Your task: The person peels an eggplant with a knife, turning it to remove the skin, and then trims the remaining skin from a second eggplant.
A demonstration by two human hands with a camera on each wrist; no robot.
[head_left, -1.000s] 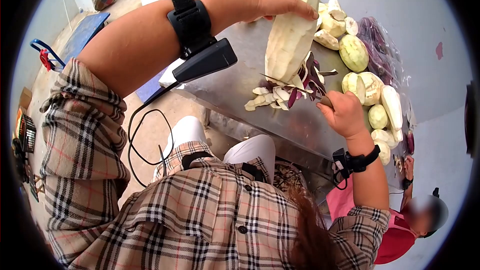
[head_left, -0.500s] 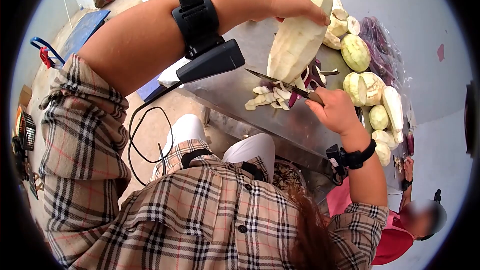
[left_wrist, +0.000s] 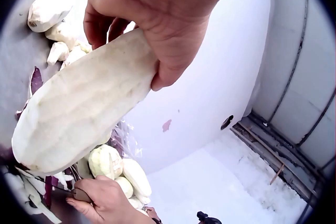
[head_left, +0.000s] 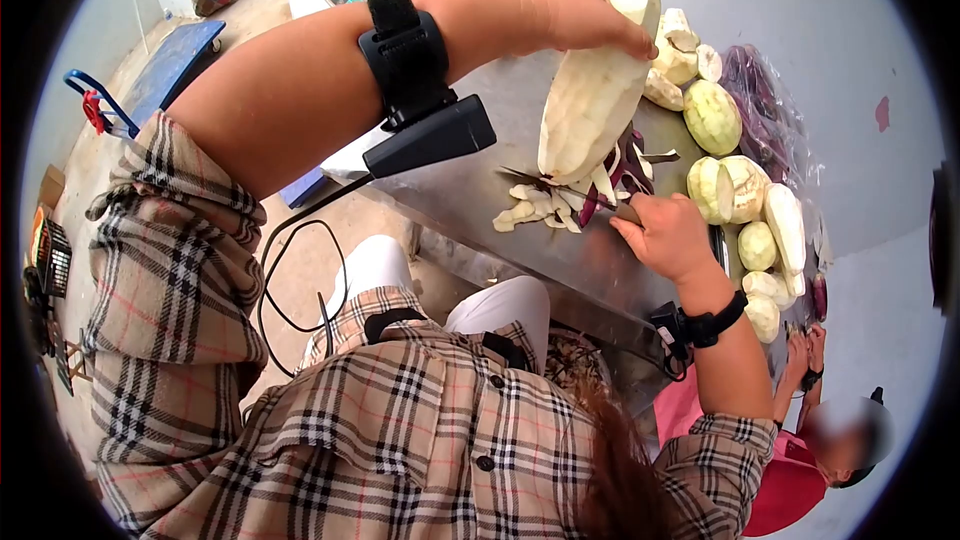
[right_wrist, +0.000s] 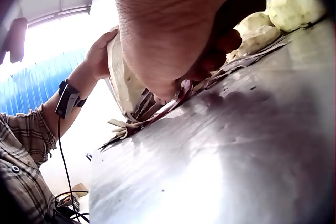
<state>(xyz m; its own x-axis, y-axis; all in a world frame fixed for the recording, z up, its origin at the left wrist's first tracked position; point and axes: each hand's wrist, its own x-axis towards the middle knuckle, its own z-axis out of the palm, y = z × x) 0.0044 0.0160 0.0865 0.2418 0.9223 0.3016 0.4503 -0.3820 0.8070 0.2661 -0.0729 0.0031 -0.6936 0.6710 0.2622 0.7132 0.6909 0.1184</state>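
Note:
My left hand [head_left: 590, 12] grips a large peeled eggplant [head_left: 595, 120] near its top, thumb on one side and fingers behind. The pale eggplant stands tilted, its lower end close over a pile of white and purple peelings [head_left: 540, 208]. In my right hand [head_left: 678, 238] is a knife [head_left: 528, 178], its blade pointing left across the eggplant's lower end. The left wrist view shows the eggplant's flat-cut facets. Seen from the right wrist, the dark knife handle [right_wrist: 247, 1] sticks out behind the right hand, which hides part of the blade.
Several peeled eggplants [head_left: 712, 115] line the right side of the metal table [head_left: 470, 180]. Behind them is a clear plastic bag [head_left: 752, 100] with purple eggplants. Another person [head_left: 800, 480] in red works at the far right. A black cable [head_left: 300, 225] hangs from my left wrist camera.
The left hand and the eggplant have shifted right. The right hand moved left, lifting the knife across the eggplant's lower end; since then the blade has dropped slightly toward the peelings.

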